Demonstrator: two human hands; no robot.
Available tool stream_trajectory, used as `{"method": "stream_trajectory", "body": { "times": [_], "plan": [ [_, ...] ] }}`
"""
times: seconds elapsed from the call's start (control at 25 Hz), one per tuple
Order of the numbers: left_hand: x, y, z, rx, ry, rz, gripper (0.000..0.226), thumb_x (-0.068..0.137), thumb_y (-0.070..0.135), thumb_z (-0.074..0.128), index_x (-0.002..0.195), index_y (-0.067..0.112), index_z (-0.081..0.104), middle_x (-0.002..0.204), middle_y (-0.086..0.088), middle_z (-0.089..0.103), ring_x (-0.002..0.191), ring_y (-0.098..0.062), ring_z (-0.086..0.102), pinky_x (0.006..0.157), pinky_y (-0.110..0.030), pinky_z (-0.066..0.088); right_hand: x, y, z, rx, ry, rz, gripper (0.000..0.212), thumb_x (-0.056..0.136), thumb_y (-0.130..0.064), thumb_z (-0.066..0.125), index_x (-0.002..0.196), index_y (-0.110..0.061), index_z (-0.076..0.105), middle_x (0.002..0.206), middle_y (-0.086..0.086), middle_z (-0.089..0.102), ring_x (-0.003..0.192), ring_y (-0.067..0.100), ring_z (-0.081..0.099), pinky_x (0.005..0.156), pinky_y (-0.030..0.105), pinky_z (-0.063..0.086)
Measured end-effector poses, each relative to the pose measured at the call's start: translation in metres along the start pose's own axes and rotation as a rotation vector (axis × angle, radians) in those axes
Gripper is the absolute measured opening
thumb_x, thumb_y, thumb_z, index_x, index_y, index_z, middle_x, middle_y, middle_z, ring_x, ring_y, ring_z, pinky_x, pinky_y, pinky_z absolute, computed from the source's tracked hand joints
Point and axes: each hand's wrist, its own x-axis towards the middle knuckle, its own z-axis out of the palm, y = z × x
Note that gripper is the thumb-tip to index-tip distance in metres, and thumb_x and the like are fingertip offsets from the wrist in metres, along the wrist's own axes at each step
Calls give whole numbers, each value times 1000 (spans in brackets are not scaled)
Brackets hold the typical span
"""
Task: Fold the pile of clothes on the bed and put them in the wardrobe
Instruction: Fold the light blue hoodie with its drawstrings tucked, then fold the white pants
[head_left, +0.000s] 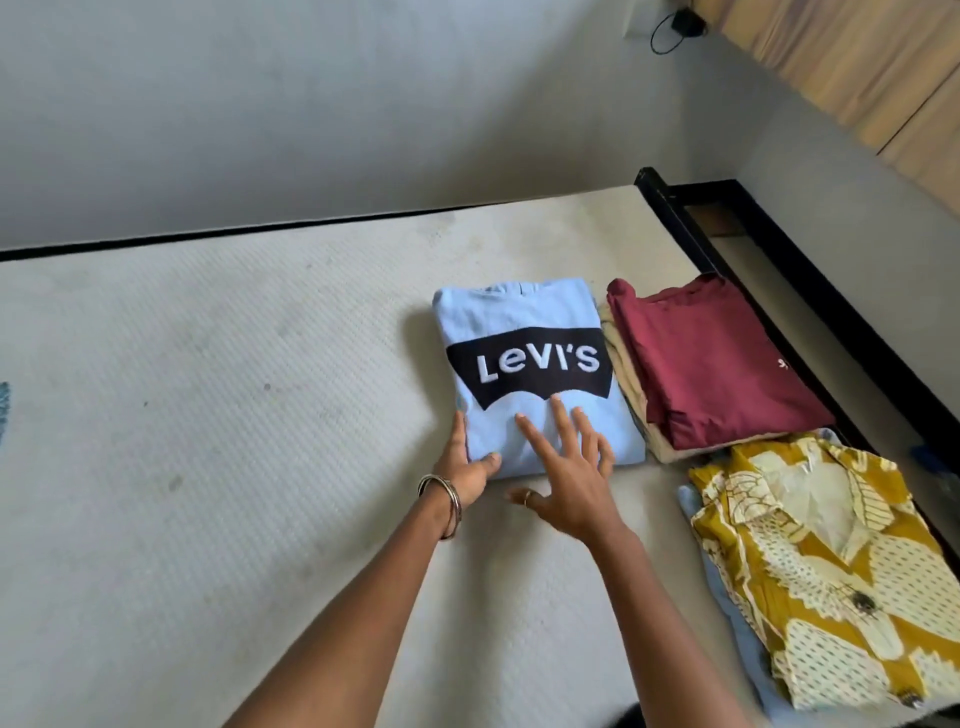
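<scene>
A folded light-blue sweatshirt (524, 317) with a black logo patch lies on the mattress (208, 415). My left hand (467, 467) holds its near-left corner, thumb on top and fingers along the edge. Beside it, my right hand (566, 462) lies flat with straight spread fingers on the sweatshirt's near edge. To the right sits a folded maroon shirt (711, 364) on top of a beige garment (623, 374). A folded yellow floral shirt (831, 566) rests nearer, over a pale-blue garment (737, 649).
The black bed frame (810, 291) runs along the mattress's right side, with floor beyond it. A wooden wardrobe panel (857, 67) shows at the top right. A grey wall stands behind the bed. A scrap of blue patterned cloth (4, 410) peeks in at the left edge.
</scene>
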Motion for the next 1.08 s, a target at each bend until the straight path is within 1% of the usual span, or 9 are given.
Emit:
{"method": "stream_trajectory", "body": {
  "times": [0.12,0.2,0.28,0.36,0.44,0.56,0.76,0.92,1.08],
  "plan": [
    [-2,-4,-11,-84,-50,-82,77,95,7,54,151,39,12,143,3,46,108,-17,54,80,-32,53,-2,6,10,-173,43,54,94,92,-19,58,147,-57,-8,163,-10,-13,148,43,-5,110,71,7],
    [-9,-3,-18,33,-100,-103,74,95,9,52,150,42,14,124,5,56,94,-16,59,68,-32,53,2,-2,4,-220,32,112,90,96,-4,40,147,-57,-11,163,-7,-15,146,49,-5,107,75,1],
    [-20,-4,-24,133,-151,-113,73,94,10,52,151,40,15,90,4,59,68,-14,55,57,-28,46,3,-16,-2,-311,-34,188,82,100,-8,32,146,-55,-18,162,-3,-23,144,52,-10,109,75,-6],
    [-36,-7,-33,252,-177,-150,63,93,15,55,148,33,30,83,0,61,60,-15,53,52,-25,42,4,-35,-10,-419,-158,271,74,103,-19,31,148,-49,-20,161,4,-25,143,55,-13,108,75,-8],
    [-62,-13,-49,426,-188,-166,47,90,24,58,136,26,51,96,-4,68,67,-17,61,54,-22,44,1,-62,-21,-421,-291,347,66,103,-28,31,153,-39,-11,162,14,-16,142,57,-9,106,77,-8],
    [-107,-31,-82,441,-197,-156,37,89,23,60,126,22,58,104,-5,70,77,-18,67,55,-22,45,-18,-102,-37,-296,-318,313,51,98,-25,44,148,-20,31,157,19,22,143,46,19,109,74,7],
    [-173,-57,-166,122,144,-64,22,94,12,55,114,15,65,91,-6,72,64,-12,64,51,-21,46,-50,-186,-41,166,-172,46,31,96,-23,52,126,-19,57,119,6,65,118,28,56,95,41,44],
    [-219,-97,-262,-63,397,-9,23,93,2,52,110,5,67,82,-10,70,51,-8,63,45,-15,45,-76,-283,-17,277,-193,-145,27,93,-17,55,118,-19,65,103,4,71,107,24,59,83,34,48],
    [-253,-152,-375,-69,799,-66,27,86,1,53,107,12,67,80,-10,71,73,-22,66,75,-31,56,-83,-376,29,319,-191,-317,27,95,-22,57,121,-21,62,101,1,70,104,25,62,85,37,49]
  ]
}}
